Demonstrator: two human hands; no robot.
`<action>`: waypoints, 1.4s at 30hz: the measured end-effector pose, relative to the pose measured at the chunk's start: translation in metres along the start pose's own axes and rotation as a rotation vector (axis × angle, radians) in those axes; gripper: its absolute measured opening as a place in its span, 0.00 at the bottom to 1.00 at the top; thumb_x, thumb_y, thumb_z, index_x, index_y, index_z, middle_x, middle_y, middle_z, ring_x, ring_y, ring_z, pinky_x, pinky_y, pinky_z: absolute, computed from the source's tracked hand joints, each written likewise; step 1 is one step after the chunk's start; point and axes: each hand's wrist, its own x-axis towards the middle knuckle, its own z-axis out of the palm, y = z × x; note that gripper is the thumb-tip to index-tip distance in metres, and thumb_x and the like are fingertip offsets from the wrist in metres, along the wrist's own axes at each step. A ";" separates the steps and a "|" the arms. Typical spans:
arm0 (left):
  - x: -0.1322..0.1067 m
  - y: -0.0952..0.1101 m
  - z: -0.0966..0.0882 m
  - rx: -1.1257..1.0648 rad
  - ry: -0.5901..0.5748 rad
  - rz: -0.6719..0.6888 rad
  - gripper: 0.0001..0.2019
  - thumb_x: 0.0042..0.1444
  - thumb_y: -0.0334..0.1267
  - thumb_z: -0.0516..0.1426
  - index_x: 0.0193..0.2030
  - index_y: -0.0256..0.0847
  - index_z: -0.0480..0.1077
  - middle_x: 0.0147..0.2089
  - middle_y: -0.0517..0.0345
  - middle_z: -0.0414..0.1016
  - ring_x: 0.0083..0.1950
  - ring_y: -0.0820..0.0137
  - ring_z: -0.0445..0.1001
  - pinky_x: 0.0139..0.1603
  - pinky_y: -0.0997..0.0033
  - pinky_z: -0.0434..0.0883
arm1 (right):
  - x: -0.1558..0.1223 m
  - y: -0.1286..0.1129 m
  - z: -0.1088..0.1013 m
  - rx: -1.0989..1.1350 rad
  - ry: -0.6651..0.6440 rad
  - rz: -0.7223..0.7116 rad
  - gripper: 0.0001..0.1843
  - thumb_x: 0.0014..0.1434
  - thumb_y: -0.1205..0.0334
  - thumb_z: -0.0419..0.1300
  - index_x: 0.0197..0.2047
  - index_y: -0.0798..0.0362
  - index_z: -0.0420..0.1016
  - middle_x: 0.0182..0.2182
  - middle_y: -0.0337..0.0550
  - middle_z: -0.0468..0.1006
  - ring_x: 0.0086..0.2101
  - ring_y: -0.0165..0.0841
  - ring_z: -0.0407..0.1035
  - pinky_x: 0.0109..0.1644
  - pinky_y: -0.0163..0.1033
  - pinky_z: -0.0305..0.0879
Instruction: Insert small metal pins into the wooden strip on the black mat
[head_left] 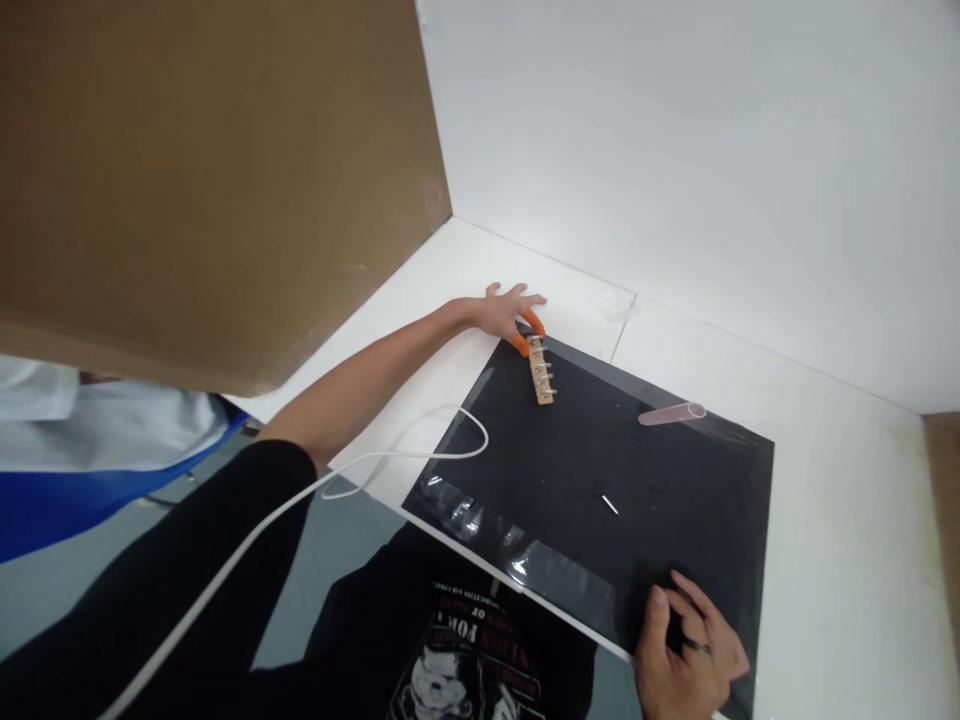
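Observation:
My left hand (504, 313) is at the far left corner of a black mat (570, 450). Its fingers are spread over a tool with orange handles (534, 321), whose working end I cannot make out. Right by the handles lies a small wooden block (540, 372) with several metal pins standing out of it. My right hand (686, 645), with a dark ring on one finger, rests at the near right part of the mat. Its fingers are loosely bent and apart, and nothing shows in them. A small metal pin (610, 504) lies mid-mat, between the hands.
A pinkish clear tube (671, 413) lies near the mat's far right edge. A white cable (375, 456) loops over the mat's left side. Brown board (225, 180) and a white wall (697, 150) enclose the white table (832, 520). Another person's clothing (135, 425) shows at left.

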 end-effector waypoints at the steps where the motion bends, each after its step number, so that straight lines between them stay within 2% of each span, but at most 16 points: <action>1: -0.002 0.001 0.001 0.016 0.028 0.010 0.23 0.45 0.56 0.69 0.49 0.57 0.81 0.77 0.60 0.55 0.79 0.39 0.37 0.71 0.28 0.27 | 0.000 0.000 0.000 0.000 -0.003 -0.004 0.19 0.71 0.49 0.56 0.33 0.53 0.75 0.41 0.52 0.81 0.40 0.41 0.73 0.51 0.48 0.60; 5: -0.014 0.006 0.008 0.061 0.140 0.092 0.17 0.46 0.59 0.68 0.38 0.52 0.83 0.67 0.56 0.71 0.76 0.43 0.49 0.72 0.35 0.27 | -0.001 0.001 -0.001 -0.003 -0.008 -0.022 0.19 0.71 0.50 0.55 0.34 0.53 0.75 0.41 0.52 0.81 0.40 0.41 0.73 0.52 0.49 0.60; 9: -0.032 0.020 0.026 0.051 0.203 0.179 0.16 0.47 0.59 0.68 0.32 0.50 0.81 0.61 0.56 0.76 0.72 0.46 0.57 0.72 0.36 0.30 | -0.003 0.004 -0.001 0.002 -0.014 -0.026 0.19 0.71 0.50 0.55 0.34 0.54 0.76 0.41 0.52 0.81 0.41 0.41 0.73 0.53 0.49 0.60; 15: -0.041 0.047 0.057 0.011 0.225 0.242 0.14 0.48 0.55 0.70 0.33 0.49 0.81 0.63 0.54 0.74 0.73 0.45 0.56 0.71 0.36 0.35 | -0.006 0.006 0.000 0.019 -0.031 -0.025 0.18 0.71 0.51 0.56 0.35 0.54 0.76 0.43 0.52 0.81 0.43 0.41 0.73 0.55 0.50 0.59; 25: -0.023 0.075 0.071 -0.039 0.159 0.290 0.14 0.53 0.58 0.66 0.36 0.51 0.81 0.66 0.56 0.71 0.75 0.46 0.53 0.71 0.36 0.38 | -0.005 0.002 -0.001 0.032 -0.030 -0.029 0.14 0.71 0.56 0.57 0.37 0.55 0.75 0.43 0.51 0.80 0.43 0.39 0.72 0.56 0.49 0.58; 36: -0.021 0.069 0.079 -0.076 0.186 0.286 0.19 0.52 0.62 0.66 0.39 0.51 0.81 0.67 0.56 0.70 0.75 0.46 0.52 0.72 0.38 0.37 | -0.004 -0.001 0.000 0.059 -0.034 -0.016 0.10 0.70 0.58 0.59 0.39 0.54 0.75 0.44 0.50 0.80 0.43 0.40 0.72 0.55 0.51 0.58; 42: -0.023 0.065 0.085 -0.023 0.231 0.302 0.16 0.52 0.59 0.67 0.41 0.52 0.81 0.69 0.56 0.69 0.75 0.46 0.53 0.71 0.36 0.39 | -0.002 -0.003 0.000 0.059 -0.028 -0.014 0.10 0.70 0.58 0.58 0.39 0.53 0.75 0.44 0.51 0.80 0.42 0.41 0.72 0.55 0.52 0.58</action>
